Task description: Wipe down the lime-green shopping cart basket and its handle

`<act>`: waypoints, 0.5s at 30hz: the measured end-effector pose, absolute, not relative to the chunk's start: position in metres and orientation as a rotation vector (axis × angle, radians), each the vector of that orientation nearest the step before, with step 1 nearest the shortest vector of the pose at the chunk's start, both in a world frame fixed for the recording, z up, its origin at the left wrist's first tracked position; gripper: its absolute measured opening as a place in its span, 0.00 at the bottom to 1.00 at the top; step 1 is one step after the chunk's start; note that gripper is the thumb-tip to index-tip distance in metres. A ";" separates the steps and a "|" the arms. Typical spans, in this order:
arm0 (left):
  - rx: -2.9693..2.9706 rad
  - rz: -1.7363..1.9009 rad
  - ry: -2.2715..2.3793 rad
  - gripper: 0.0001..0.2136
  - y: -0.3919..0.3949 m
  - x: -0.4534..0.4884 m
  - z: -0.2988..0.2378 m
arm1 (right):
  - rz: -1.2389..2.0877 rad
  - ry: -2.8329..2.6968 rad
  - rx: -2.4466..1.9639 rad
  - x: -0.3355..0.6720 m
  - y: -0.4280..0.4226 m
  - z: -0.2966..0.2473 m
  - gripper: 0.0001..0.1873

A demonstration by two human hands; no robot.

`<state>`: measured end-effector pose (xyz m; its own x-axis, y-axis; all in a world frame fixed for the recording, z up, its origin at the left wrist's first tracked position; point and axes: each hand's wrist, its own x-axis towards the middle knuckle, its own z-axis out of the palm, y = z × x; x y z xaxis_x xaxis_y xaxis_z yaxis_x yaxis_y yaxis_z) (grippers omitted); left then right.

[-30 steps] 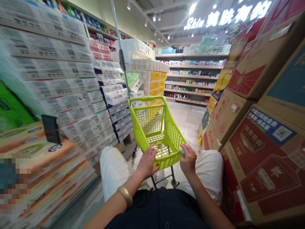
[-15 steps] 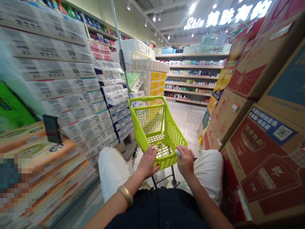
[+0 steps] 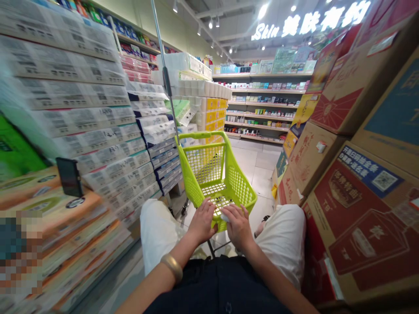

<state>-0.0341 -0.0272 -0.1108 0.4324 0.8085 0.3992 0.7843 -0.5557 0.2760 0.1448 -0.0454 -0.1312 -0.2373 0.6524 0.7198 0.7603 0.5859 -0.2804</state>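
Observation:
A lime-green plastic shopping cart (image 3: 240, 185) with a lattice basket stands between my knees. My left hand (image 3: 203, 220) grips its near rim, fingers over the edge and thumb on the outside. Close beside it, my right hand (image 3: 238, 224) is closed on a small white wad (image 3: 224, 216), perhaps a tissue or cloth, pressed at the same rim. Most of the wad is hidden under my fingers. No goods show inside the basket. A thin metal pole (image 3: 160, 39) rises from the cart's far left side.
Plastic-wrapped packs (image 3: 94, 100) are stacked high on the left. A dark phone-like device (image 3: 70, 176) stands on orange packs (image 3: 88, 198). Cartons (image 3: 356, 218) pile up close on the right. Stocked shelves (image 3: 262, 104) line the back, beyond the tiled floor (image 3: 244, 157).
My right hand has slid left along the near rim with the white wad, from the right corner to beside my left hand. My left hand has kept its place.

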 end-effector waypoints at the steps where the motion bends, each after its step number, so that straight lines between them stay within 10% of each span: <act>1: 2.618 0.766 1.460 0.23 -0.028 -0.034 -0.111 | -0.186 -1.899 -1.190 0.157 -0.041 -0.132 0.25; 15: 2.610 0.798 1.423 0.25 -0.026 -0.035 -0.112 | -0.137 -2.006 -1.067 0.134 -0.056 -0.134 0.29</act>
<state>-0.0347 -0.0263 -0.1124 0.4387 0.7998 0.4096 0.7669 -0.5709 0.2934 0.1338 -0.0556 -0.1340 -0.2858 0.6351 0.7176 0.7269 0.6316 -0.2695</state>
